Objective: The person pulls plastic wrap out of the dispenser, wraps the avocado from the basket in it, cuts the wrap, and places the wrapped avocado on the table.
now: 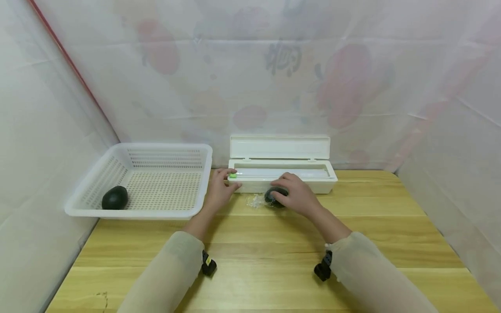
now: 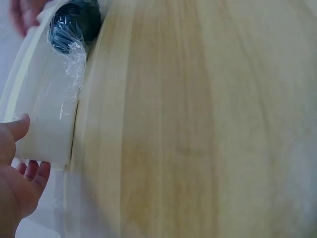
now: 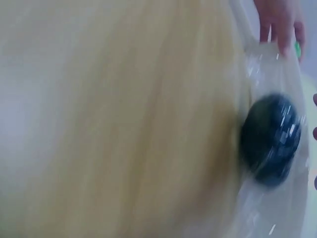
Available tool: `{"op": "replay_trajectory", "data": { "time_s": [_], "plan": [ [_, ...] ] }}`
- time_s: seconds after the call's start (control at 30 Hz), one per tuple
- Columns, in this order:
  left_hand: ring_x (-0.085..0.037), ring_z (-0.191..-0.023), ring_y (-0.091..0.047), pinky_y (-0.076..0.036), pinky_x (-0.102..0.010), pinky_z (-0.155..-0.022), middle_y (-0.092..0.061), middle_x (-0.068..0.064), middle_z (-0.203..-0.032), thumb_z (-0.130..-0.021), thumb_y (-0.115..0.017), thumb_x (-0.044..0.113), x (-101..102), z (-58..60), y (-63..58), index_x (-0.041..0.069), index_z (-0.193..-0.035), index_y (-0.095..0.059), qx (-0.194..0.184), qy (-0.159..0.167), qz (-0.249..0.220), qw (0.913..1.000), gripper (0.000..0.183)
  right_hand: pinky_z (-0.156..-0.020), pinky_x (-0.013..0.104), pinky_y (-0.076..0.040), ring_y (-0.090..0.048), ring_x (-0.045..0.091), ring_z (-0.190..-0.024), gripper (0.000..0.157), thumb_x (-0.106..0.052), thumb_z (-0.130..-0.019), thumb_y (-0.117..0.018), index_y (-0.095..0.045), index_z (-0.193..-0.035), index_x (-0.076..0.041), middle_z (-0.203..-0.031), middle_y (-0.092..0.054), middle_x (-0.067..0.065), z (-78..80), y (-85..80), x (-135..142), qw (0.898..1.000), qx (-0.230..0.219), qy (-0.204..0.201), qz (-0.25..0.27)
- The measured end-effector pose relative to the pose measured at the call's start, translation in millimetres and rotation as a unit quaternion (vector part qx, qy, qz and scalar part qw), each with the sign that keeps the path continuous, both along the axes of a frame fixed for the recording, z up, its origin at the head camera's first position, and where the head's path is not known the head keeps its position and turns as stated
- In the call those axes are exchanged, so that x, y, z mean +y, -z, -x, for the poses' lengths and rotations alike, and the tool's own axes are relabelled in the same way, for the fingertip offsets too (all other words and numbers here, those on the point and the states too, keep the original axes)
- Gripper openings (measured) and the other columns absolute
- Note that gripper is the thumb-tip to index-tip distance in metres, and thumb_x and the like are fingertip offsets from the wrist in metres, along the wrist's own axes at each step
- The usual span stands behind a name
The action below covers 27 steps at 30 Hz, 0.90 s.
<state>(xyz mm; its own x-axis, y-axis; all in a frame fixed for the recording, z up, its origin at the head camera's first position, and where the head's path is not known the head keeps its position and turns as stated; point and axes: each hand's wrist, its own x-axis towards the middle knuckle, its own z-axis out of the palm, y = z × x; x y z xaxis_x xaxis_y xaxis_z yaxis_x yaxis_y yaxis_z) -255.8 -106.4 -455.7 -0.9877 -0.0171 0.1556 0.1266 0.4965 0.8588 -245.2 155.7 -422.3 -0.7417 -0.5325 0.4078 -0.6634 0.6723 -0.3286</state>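
Observation:
A white cling film dispenser lies with its lid raised. My left hand grips its left end, thumb at the front and a finger by the green slider. In front of the dispenser is a dark green avocado with clear cling film over it; crumpled film trails to its left. My right hand is over the avocado and the dispenser's front edge, fingers spread. At the right wrist view's edge, its fingertips show apart from the avocado.
A white plastic basket stands to the left, with another dark green avocado in its front left corner. The wooden table meets pale fabric walls at the back and sides.

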Motion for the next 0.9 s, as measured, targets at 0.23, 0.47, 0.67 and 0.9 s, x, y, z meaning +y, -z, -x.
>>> {"op": "replay_trajectory", "data": {
  "time_s": [0.23, 0.47, 0.67, 0.9],
  "plan": [
    [-0.024, -0.111, -0.052, -0.056, -0.031, -0.082, -0.046, -0.009, -0.132, -0.086, -0.077, 0.02, 6, -0.1, 1.0, 0.014, -0.128, -0.062, 0.0, 0.001, -0.024, 0.9997, 0.045, -0.074, 0.033, -0.051, -0.058, 0.016, -0.087, 0.023, -0.026, -0.094, -0.068, -0.074, -0.112, -0.014, -0.099, -0.064, 0.001, 19.2, -16.2, -54, 0.999, -0.02, -0.017, -0.036],
    [-0.025, -0.111, -0.054, -0.056, -0.029, -0.075, -0.044, -0.007, -0.135, -0.084, -0.079, 0.019, 13, -1.7, 2.2, 0.014, -0.129, -0.061, -0.012, 0.009, -0.054, 0.9984, 0.049, -0.072, 0.032, -0.05, -0.057, 0.017, -0.089, 0.025, -0.031, -0.095, -0.066, -0.075, -0.115, -0.019, -0.098, -0.064, 0.0, 32.2, -21.0, -83, 0.997, -0.028, -0.003, -0.065],
    [-0.026, -0.116, -0.051, -0.056, -0.03, -0.078, -0.044, -0.008, -0.138, -0.083, -0.08, 0.021, 16, -0.4, 2.8, 0.015, -0.128, -0.063, -0.01, 0.002, -0.055, 0.9985, 0.048, -0.075, 0.039, -0.043, -0.053, 0.02, -0.092, 0.024, -0.039, -0.093, -0.066, -0.076, -0.111, -0.025, -0.1, -0.067, -0.004, 37.4, -19.4, -92, 0.996, -0.04, 0.034, -0.065],
    [-0.025, -0.113, -0.052, -0.053, -0.031, -0.081, -0.047, -0.009, -0.136, -0.081, -0.082, 0.016, 20, 3.0, 2.9, 0.014, -0.122, -0.067, 0.004, -0.003, -0.081, 0.9967, 0.044, -0.088, 0.049, -0.038, -0.051, 0.022, -0.103, 0.025, -0.044, -0.089, -0.071, -0.077, -0.107, -0.027, -0.097, -0.068, -0.008, 39.4, -13.8, -94, 0.994, -0.066, 0.081, -0.042]
  ]
}}
